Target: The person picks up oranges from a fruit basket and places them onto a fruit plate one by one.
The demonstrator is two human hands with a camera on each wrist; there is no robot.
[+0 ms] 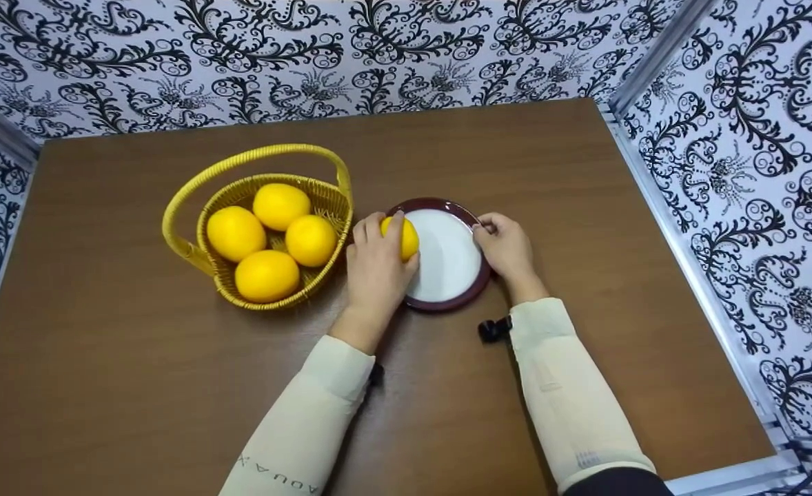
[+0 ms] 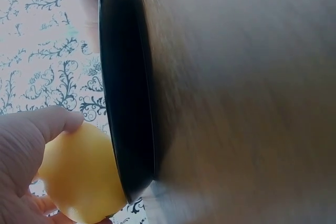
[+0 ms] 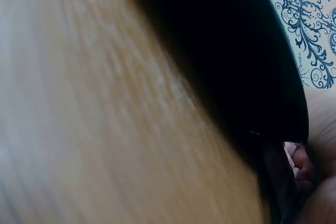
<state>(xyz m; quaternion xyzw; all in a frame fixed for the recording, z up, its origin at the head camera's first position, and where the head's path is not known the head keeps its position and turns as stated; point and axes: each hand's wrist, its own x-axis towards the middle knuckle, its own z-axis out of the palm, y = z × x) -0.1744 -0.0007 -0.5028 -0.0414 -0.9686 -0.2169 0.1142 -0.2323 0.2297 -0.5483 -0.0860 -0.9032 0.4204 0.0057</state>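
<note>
My left hand (image 1: 376, 265) grips a round yellow fruit (image 1: 409, 241) at the left rim of a plate, thumb and fingers wrapped about it. That plate (image 1: 447, 255) has a white middle and a dark red-brown rim. On its opposite side, my right hand (image 1: 507, 249) pinches the rim between thumb and fingers. From the left wrist, the fruit (image 2: 84, 174) shows right beside the dark edge of the plate (image 2: 126, 93). The right wrist view has the plate's dark underside (image 3: 226, 51) over the wood, with my right fingers (image 3: 302, 163) at its edge.
Left of the plate stands a yellow wicker basket (image 1: 327, 200) with a tall arched handle (image 1: 261, 155); several more yellow fruits (image 1: 268, 275) lie in it. The brown wooden table (image 1: 137, 386) is bordered by patterned walls (image 1: 275, 62) and a metal rail (image 1: 695, 275) on the right.
</note>
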